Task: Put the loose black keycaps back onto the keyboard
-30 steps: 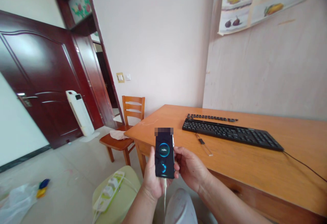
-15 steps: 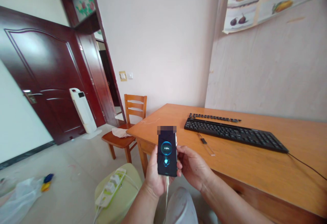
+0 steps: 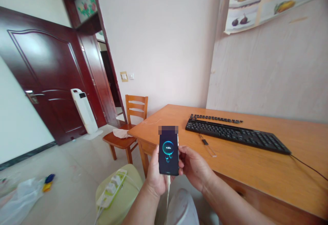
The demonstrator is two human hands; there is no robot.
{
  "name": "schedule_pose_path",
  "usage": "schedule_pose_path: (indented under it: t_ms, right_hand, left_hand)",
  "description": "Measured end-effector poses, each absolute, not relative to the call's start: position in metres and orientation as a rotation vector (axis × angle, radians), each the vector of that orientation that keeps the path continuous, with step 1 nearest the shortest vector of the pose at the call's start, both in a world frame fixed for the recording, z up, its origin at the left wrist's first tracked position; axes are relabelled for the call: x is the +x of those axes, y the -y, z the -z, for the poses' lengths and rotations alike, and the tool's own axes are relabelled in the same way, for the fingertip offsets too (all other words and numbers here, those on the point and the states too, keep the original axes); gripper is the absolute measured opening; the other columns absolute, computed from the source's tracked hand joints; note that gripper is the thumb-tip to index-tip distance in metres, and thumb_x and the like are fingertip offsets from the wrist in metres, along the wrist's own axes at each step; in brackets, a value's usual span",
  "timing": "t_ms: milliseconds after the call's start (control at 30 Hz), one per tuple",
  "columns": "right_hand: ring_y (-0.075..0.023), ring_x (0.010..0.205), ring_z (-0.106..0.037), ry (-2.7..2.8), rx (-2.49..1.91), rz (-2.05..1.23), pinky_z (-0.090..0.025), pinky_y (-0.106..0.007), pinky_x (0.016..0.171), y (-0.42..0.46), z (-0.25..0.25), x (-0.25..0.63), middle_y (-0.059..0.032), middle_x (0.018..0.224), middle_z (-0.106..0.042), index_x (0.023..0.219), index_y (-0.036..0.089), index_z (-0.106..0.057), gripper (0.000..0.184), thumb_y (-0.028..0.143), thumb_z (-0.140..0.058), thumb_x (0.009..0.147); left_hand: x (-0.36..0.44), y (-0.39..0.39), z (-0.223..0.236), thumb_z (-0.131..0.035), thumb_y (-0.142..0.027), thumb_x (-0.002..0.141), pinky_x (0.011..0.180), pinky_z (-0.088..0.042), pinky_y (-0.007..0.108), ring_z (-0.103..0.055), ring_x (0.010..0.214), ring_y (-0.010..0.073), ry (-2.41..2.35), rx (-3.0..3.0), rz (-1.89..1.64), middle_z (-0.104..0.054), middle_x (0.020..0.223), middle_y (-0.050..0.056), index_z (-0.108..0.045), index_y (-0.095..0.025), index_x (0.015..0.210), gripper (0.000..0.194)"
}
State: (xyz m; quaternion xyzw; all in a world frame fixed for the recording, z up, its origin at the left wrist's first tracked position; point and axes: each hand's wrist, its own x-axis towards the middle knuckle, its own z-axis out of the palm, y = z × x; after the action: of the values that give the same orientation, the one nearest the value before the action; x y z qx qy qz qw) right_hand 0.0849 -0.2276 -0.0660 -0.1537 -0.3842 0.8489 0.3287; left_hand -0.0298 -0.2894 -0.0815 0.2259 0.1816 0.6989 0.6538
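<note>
A smartphone (image 3: 168, 163) is held upright in front of me, its dark screen lit with a blue charging circle reading 64%. My left hand (image 3: 155, 175) is closed around its left side and back. On the right edge, the fingers of my right hand (image 3: 192, 166) are curled and grip the phone near its side. A white charging cable (image 3: 168, 187) is plugged into the bottom and hangs down past my leg. Parts of the fingers behind the phone are hidden.
On the wooden desk (image 3: 256, 170) lie a black keyboard (image 3: 235, 134), a row of loose keycaps (image 3: 216, 118) and a small keycap puller (image 3: 205, 142). A power strip (image 3: 112, 189) rests on a pale green stool (image 3: 133, 177). A wooden chair (image 3: 125, 143) stands beyond the desk corner.
The bubble animation on the phone screen has changed shape. The view has shifted slightly; both hands keep the same hold on the phone.
</note>
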Motion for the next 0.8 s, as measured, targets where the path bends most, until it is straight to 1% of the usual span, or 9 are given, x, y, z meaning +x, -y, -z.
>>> schedule_pose_path:
  t_ms: [133,333,400,467,600,700,800]
  right_hand:
    - [-0.0107,0.049,-0.039,1.114,-0.414,-2.107,-0.035,-0.023,0.042,0.23,0.068,0.085,0.0037,0.054,-0.041,0.072,0.018,-0.053,0.023,0.038,-0.058,0.083]
    - [-0.0081,0.051,-0.038,1.268,-0.506,-1.964,-0.035,-0.019,0.045,0.235,0.07,0.088,0.0043,0.058,-0.042,0.08,0.015,-0.06,0.014,0.029,-0.064,0.079]
    - [-0.0083,0.052,-0.039,1.272,-0.493,-1.974,-0.035,-0.019,0.046,0.235,0.07,0.089,0.0041,0.059,-0.042,0.081,0.016,-0.06,0.013,0.028,-0.064,0.079]
    - [-0.0092,0.052,-0.039,1.243,-0.462,-1.996,-0.037,-0.021,0.046,0.235,0.069,0.09,0.0038,0.058,-0.042,0.077,0.016,-0.057,0.013,0.028,-0.063,0.079]
    - [-0.0117,0.052,-0.041,1.188,-0.385,-2.062,-0.039,-0.024,0.045,0.234,0.065,0.091,0.0024,0.058,-0.043,0.074,0.017,-0.056,0.018,0.034,-0.058,0.082]
    - [-0.0124,0.052,-0.04,1.134,-0.361,-2.141,-0.038,-0.025,0.043,0.232,0.063,0.091,0.0019,0.058,-0.043,0.076,0.017,-0.058,0.022,0.037,-0.055,0.083]
    - [-0.0125,0.051,-0.04,1.06,-0.36,-2.215,-0.038,-0.025,0.042,0.229,0.064,0.092,0.0014,0.059,-0.044,0.078,0.017,-0.058,0.022,0.038,-0.054,0.083]
  left_hand:
    - [-0.026,0.29,0.074,-0.04,-0.054,0.091,0.059,-0.053,0.031,-0.068,0.068,0.0222,-0.445,0.488,-1.606,-0.071,0.082,0.015,-0.061,-0.007,0.115,0.057]
    - [-0.021,0.292,0.067,-0.046,-0.053,0.089,0.059,-0.053,0.031,-0.067,0.066,0.0211,-0.555,0.437,-1.658,-0.071,0.081,0.013,-0.063,-0.008,0.112,0.054]
    - [-0.022,0.292,0.067,-0.046,-0.054,0.089,0.059,-0.054,0.031,-0.067,0.066,0.0209,-0.581,0.438,-1.662,-0.072,0.081,0.013,-0.062,-0.008,0.113,0.054]
    - [-0.023,0.292,0.07,-0.045,-0.054,0.089,0.058,-0.053,0.03,-0.068,0.066,0.0208,-0.587,0.448,-1.652,-0.072,0.082,0.014,-0.062,-0.008,0.115,0.055]
    - [-0.027,0.291,0.079,-0.041,-0.057,0.09,0.056,-0.053,0.031,-0.068,0.066,0.022,-0.541,0.495,-1.587,-0.071,0.084,0.016,-0.061,-0.007,0.118,0.06]
    - [-0.029,0.29,0.085,-0.038,-0.058,0.09,0.055,-0.054,0.033,-0.068,0.067,0.0241,-0.485,0.558,-1.563,-0.071,0.084,0.017,-0.059,-0.006,0.12,0.063]
    - [-0.03,0.289,0.087,-0.035,-0.057,0.091,0.056,-0.054,0.036,-0.068,0.069,0.0255,-0.442,0.587,-1.552,-0.07,0.088,0.017,-0.056,-0.007,0.125,0.064]
